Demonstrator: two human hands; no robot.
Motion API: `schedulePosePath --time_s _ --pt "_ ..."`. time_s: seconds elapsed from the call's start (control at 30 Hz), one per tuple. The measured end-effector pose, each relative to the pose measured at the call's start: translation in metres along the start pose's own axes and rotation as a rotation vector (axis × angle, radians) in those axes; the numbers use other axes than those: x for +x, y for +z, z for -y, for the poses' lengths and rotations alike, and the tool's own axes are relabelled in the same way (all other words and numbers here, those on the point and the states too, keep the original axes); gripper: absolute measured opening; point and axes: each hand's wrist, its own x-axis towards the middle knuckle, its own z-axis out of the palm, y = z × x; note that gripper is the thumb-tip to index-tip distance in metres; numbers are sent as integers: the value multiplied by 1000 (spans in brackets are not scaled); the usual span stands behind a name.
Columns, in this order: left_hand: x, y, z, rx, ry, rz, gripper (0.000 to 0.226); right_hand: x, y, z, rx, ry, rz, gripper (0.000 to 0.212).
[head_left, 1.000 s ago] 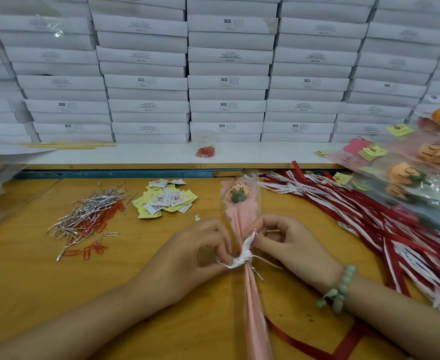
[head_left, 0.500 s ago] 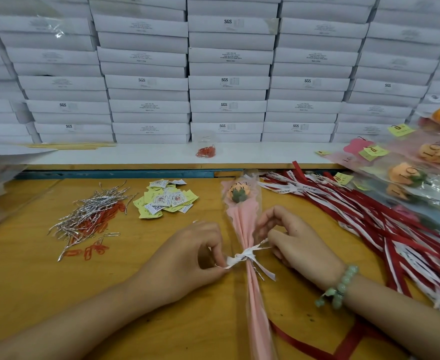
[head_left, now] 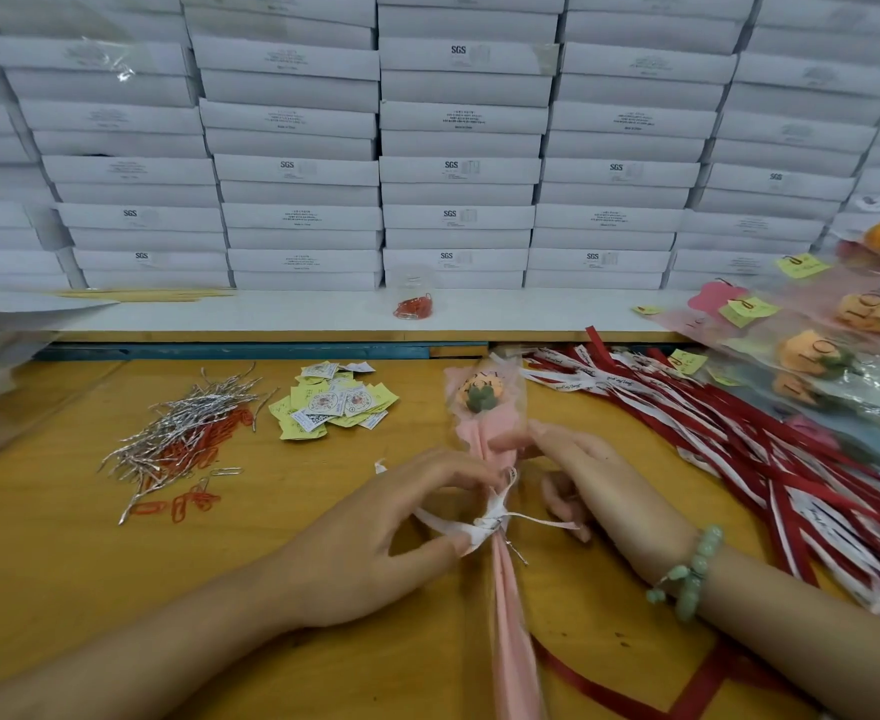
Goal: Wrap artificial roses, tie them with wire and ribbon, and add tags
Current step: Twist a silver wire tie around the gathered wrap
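Observation:
A wrapped rose in pink paper and clear film lies lengthwise on the yellow table, its orange head pointing away from me. A white ribbon is tied around its stem with a bit of silver wire beneath. My left hand pinches the ribbon's left tail. My right hand, with a green bead bracelet, pinches the right tail and rests against the wrap. Silver wire ties lie to the left, paper tags behind them.
Red and white ribbons lie spread at the right, with finished wrapped roses beyond. Orange paper clips sit near the wires, and more in a bag on the white shelf. Stacked white boxes fill the back.
Both hands have drawn apart, pulling the ribbon tails sideways and tightening the knot. A ribbon loop now stands up above the knot.

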Motion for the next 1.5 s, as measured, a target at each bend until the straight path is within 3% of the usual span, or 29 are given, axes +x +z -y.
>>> schedulePosePath --time_s 0.1,0.23,0.4,0.7,0.83,0.9,1.03,1.17,1.5 --pt "0 -1 -1 19 17 -93 30 1 -1 -1 60 1 27 45" --pt "1 1 0 100 55 -232 26 1 -2 3 125 10 222 54" --pt "4 -2 9 178 -53 -359 18 -3 -5 8 162 91 581 43" --pt "2 -47 51 564 -171 -582 24 -1 -15 7 329 148 887 43" --pt "-10 -76 80 849 -353 -445 33 1 -17 8 313 136 1046 44" --pt "-12 -78 88 854 -371 -335 37 2 -17 9 290 136 1093 42" --pt "-10 -78 95 825 -405 -151 46 2 -17 6 318 136 1021 40" --pt "-10 -79 97 810 -422 -98 60 3 -16 1 383 73 862 36" --pt "-7 -75 93 890 -379 -90 42 3 -13 -2 445 69 808 32"
